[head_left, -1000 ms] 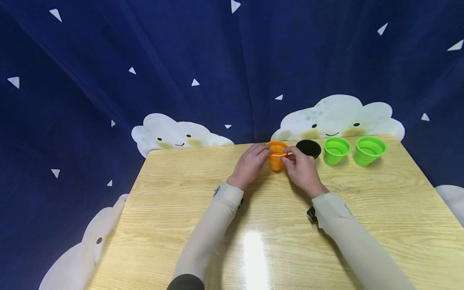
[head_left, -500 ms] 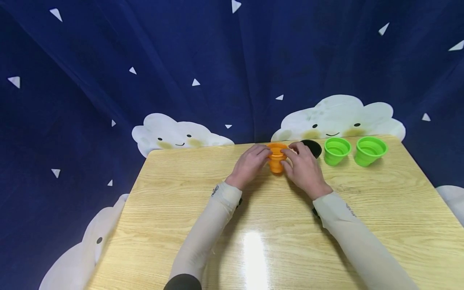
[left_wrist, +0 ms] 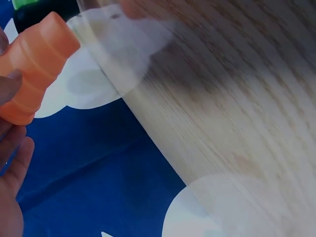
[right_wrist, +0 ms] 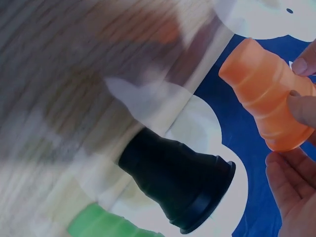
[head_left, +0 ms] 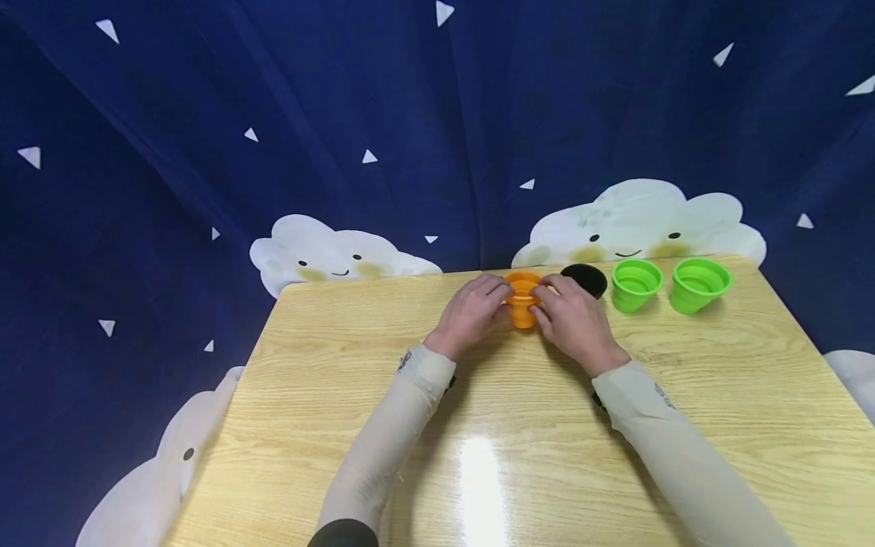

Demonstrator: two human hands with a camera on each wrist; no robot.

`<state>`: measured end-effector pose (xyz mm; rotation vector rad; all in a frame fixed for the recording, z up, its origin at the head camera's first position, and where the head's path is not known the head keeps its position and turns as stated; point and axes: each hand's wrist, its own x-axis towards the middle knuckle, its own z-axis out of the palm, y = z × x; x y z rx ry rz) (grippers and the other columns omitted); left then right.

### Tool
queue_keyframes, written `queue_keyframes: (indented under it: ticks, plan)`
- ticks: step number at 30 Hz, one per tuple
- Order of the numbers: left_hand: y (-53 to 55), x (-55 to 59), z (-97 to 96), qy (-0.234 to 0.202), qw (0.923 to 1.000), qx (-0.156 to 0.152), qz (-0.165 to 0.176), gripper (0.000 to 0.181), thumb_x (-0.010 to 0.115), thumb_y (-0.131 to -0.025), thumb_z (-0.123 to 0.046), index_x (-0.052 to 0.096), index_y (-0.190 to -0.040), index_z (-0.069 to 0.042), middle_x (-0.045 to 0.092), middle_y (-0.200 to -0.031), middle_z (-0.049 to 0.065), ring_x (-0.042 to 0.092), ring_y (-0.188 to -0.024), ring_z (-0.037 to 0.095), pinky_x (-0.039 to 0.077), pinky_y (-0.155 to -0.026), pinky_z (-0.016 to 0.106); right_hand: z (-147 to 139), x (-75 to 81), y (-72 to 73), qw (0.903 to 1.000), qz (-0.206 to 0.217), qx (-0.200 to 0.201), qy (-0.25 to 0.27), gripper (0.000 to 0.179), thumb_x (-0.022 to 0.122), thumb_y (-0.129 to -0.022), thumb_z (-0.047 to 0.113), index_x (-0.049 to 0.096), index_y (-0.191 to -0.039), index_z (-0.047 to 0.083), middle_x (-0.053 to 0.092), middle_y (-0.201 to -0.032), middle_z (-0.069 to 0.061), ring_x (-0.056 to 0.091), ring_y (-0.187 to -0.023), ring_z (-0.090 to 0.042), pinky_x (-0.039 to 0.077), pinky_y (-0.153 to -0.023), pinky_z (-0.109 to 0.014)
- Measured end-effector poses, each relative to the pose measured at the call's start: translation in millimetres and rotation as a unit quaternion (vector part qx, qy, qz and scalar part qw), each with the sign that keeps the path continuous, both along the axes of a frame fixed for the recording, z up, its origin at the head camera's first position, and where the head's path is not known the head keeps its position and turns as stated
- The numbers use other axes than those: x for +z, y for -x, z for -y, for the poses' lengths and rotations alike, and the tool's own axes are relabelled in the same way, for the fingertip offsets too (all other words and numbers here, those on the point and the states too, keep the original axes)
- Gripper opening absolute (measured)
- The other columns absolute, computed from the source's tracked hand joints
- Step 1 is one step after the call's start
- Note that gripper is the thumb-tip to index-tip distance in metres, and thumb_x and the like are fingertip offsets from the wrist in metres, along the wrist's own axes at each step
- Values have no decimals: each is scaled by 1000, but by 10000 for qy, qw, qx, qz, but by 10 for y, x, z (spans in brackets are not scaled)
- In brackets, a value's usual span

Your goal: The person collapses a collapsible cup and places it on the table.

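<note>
Left hand [head_left: 472, 308] and right hand [head_left: 577, 319] both pinch the orange cup [head_left: 523, 315], fingers curled. Black cup [head_left: 585, 279] just chills to its right.

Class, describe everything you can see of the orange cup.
The orange cup tapers in ribbed steps from a wide round mouth to a narrower base. It looks smooth, perhaps silicone or soft plastic. It is roughly upright, mouth up, near the far edge of the table, left of the black cup. The left grip and right grip hold it from either side; whether its base touches the table cannot be told.
</note>
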<state>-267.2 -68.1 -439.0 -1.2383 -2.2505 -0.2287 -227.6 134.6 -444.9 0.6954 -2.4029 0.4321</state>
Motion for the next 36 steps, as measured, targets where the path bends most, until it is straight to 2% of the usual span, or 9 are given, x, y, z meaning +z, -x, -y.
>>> queue_keyframes:
  ticks: [7, 12, 18, 22, 27, 30, 36]
  plan:
    - [-24, -7, 9, 22, 9998, 38, -213, 20, 70, -82, -19, 63, -98, -10, 62, -100, 2, 54, -98, 16, 42, -90, 26, -7, 25, -8, 9986, -499, 145, -114, 21, 69, -76, 20, 64, -90, 4, 60, -95, -14, 56, -86, -31, 51, -69, -43]
    - [-34, -8, 4, -74, 9991, -70, -408, 15, 67, -83, -18, 61, -93, -10, 64, -94, 2, 57, -93, 17, 44, -89, 27, -12, 61, -8, 9979, -598, 211, -146, 18, 65, -75, 20, 61, -82, 4, 61, -87, -12, 57, -77, -29, 52, -60, -41]
    - [-41, -5, 8, -208, 9977, -100, -634, 12, 63, -85, -16, 60, -93, -8, 64, -94, 3, 58, -92, 17, 44, -89, 27, -12, 100, 10, 9963, -771, 308, -215, 13, 61, -75, 17, 52, -72, 8, 59, -72, -8, 53, -60, -24, 46, -46, -36]
    - [-42, -10, 12, -234, 9971, -38, -722, 15, 61, -86, -15, 60, -98, -6, 64, -98, 5, 58, -93, 17, 44, -90, 27, -22, 102, 21, 9954, -862, 312, -273, 12, 57, -77, 16, 49, -72, 8, 52, -63, -5, 48, -53, -22, 41, -40, -36]
    - [-51, -6, 10, -237, 9964, 49, -810, 21, 59, -88, -16, 59, -105, -5, 64, -102, 5, 59, -95, 17, 43, -91, 26, -43, 82, 34, 9957, -818, 313, -286, 13, 57, -82, 18, 53, -82, 5, 56, -69, -9, 52, -57, -24, 46, -43, -39]
    - [-62, -2, 13, -265, 9965, 90, -785, 24, 59, -88, -17, 59, -108, -4, 64, -104, 5, 59, -95, 17, 43, -92, 26, -47, 69, 34, 9959, -781, 340, -318, 17, 61, -82, 17, 56, -90, 2, 60, -75, -11, 56, -63, -26, 49, -48, -40]
    - [-80, 13, 27, -465, 9976, 61, -506, 30, 61, -88, -17, 59, -114, -2, 65, -105, 7, 60, -95, 16, 43, -93, 25, -59, 49, 31, 9956, -719, 418, -430, 25, 61, -85, 15, 57, -103, -2, 63, -86, -15, 59, -73, -28, 52, -58, -41]
